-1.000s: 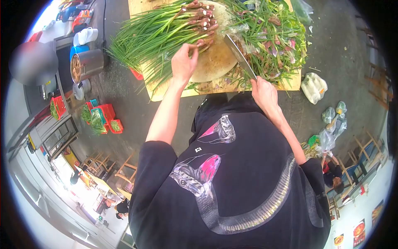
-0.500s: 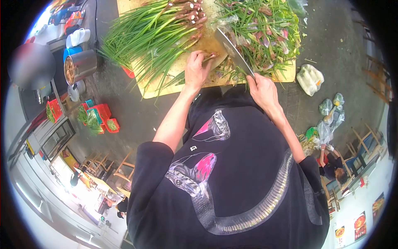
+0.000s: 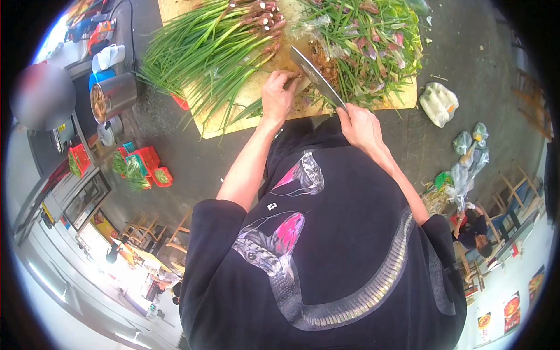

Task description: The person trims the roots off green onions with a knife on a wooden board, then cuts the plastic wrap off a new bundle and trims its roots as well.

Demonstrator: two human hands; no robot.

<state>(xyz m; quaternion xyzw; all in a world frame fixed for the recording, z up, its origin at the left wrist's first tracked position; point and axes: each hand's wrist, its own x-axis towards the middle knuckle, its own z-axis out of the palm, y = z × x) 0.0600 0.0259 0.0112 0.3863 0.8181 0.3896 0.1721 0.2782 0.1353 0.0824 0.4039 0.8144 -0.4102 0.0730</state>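
I am closing my right hand (image 3: 357, 122) around the handle of one cleaver (image 3: 315, 74), its broad blade angling up and away from me over the wooden cutting board (image 3: 233, 111). My left hand (image 3: 279, 93) is pinching a few scallion stalks (image 3: 290, 80) down against the board, right beside the blade, fingers curled over them near their reddish root ends. These stalks are looking light and limp, soft enough to bend and slide under a loose touch, so I judge they need holding close to the cut, low on the firmer pale end and not on the floppy green tops. The cleaver is looking heavy and stiff, best held well back on the handle as I am holding it. I am counting two heaps: one uncut bundle of scallions (image 3: 204, 44) lying to my left with roots pointing to the middle, and one trimmed pile (image 3: 373, 41) to my right. The stalks in each are too many and too tangled to count singly.
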